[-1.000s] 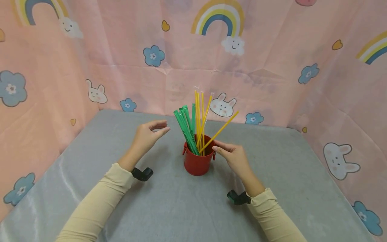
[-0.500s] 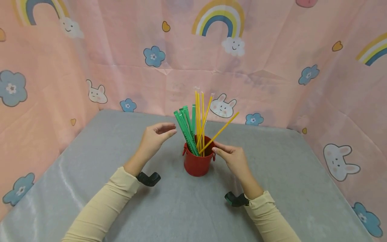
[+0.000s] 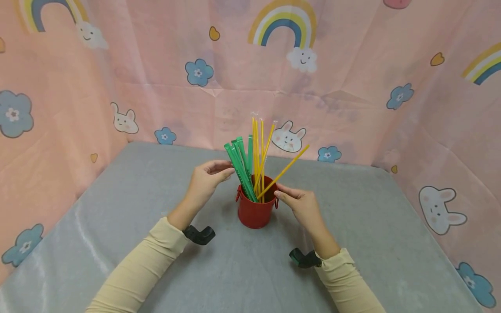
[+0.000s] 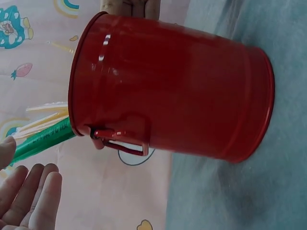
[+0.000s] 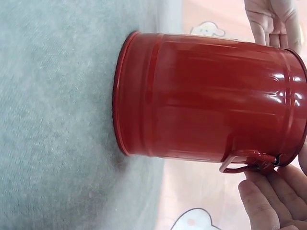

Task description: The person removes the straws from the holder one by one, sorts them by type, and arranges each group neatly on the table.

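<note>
A small red metal bucket (image 3: 255,215) with side handles stands upright on the grey cloth. Inside it are several slim green stick packets (image 3: 239,167) with dark printing, leaning left. Yellow straws (image 3: 257,143), mostly in clear wrappers, rise beside them, and one straw (image 3: 290,163) tilts right over the rim. My right hand (image 3: 306,208) holds the bucket's right rim, its fingers close by the handle (image 5: 240,160). At the left, my left hand (image 3: 203,184) has its thumb and fingers parted, fingertips right at the packets' left side. In the left wrist view, the bucket wall (image 4: 177,86) hides most contents.
Grey cloth (image 3: 235,274) covers the table around the bucket. A pink curtain (image 3: 164,61) with rainbows, bunnies and flowers encloses the back and sides. Black wrist cameras (image 3: 199,235) hang below both wrists, low over the cloth.
My left hand has moved right, from a distance up to the green stick packets. My right hand has stayed at the bucket's rim, and the bucket and its contents stand as before.
</note>
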`<state>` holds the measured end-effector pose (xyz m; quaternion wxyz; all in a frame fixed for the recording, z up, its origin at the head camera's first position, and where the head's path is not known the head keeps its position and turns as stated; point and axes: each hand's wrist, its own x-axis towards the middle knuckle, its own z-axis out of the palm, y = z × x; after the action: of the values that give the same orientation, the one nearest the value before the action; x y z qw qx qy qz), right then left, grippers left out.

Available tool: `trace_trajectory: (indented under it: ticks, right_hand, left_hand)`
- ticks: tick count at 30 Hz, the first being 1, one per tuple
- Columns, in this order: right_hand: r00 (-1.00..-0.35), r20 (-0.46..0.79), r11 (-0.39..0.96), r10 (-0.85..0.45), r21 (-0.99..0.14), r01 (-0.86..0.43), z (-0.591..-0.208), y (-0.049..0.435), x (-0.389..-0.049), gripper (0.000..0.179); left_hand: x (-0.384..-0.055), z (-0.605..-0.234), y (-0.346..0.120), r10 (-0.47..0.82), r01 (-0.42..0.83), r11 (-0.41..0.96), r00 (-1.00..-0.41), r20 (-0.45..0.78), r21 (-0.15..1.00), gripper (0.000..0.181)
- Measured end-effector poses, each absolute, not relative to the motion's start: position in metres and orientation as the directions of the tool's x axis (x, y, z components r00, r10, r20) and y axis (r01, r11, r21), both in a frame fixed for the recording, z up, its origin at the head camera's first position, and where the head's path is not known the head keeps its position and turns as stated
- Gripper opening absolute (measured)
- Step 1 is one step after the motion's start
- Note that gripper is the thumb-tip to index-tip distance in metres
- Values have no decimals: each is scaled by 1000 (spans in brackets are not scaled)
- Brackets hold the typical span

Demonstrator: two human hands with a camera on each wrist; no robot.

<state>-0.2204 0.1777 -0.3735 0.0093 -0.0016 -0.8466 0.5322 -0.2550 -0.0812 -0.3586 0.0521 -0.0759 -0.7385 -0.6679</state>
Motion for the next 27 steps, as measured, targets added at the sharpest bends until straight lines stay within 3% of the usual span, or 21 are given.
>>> trace_trajectory:
  ticks: [17,27]
  right_hand:
    - [-1000,27,402,3,-915,-23,-375,175,-221,40]
    - [-999,34,412,5,-911,-29,-376,176,-221,40]
  left_hand:
    - [-256,-359,-64,-13,108,-32,-994,107,994,25]
    - [-254,-348,-64,-41,180,-69,-983,178,981,25]
